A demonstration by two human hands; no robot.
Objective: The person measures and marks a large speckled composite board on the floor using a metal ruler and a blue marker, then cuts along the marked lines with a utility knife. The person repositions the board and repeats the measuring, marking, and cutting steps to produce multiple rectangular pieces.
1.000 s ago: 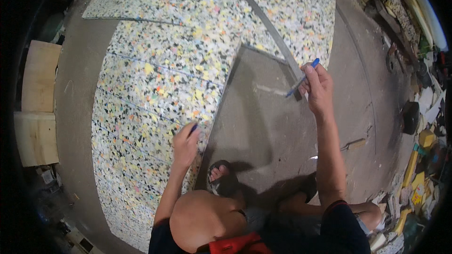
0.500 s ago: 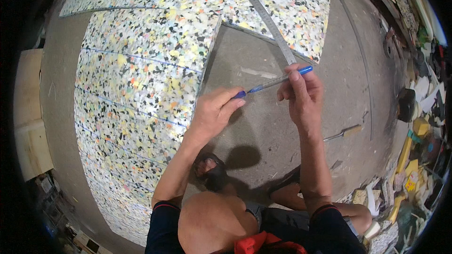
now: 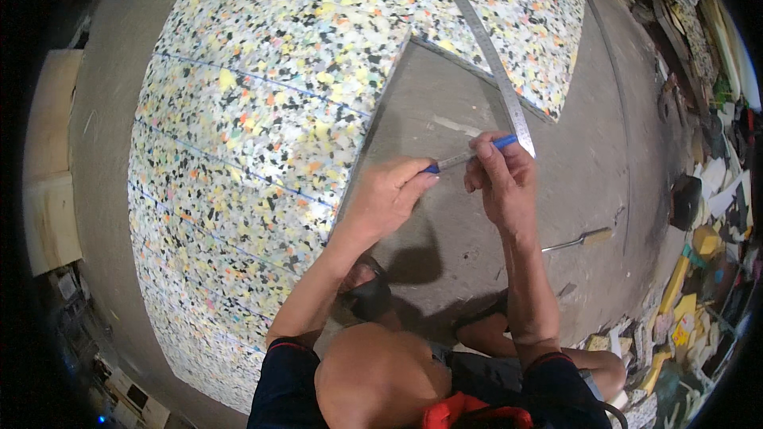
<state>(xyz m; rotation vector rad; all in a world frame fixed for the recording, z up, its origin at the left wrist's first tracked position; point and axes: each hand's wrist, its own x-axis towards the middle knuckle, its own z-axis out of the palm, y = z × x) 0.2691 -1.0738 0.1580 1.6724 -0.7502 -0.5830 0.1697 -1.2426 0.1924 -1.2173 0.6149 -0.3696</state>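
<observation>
My left hand pinches a dark blue cap at the tip end of a blue-and-clear pen. My right hand grips the pen's other end, its fingers curled round it. Both hands are near the inner edge of a speckled foam sheet marked with several blue lines, beside the cut-out that shows the grey floor. A long metal ruler lies across the upper part of the foam, its lower end just beyond my right hand.
A wooden-handled metal tool lies on the floor right of my right forearm. Plywood pieces are at the far left. A pile of foam scraps and debris runs along the right. My sandalled foot is below my left hand.
My left hand has moved up and right to meet the pen, and the cap is now at its tip. My right hand has shifted down and left with the pen.
</observation>
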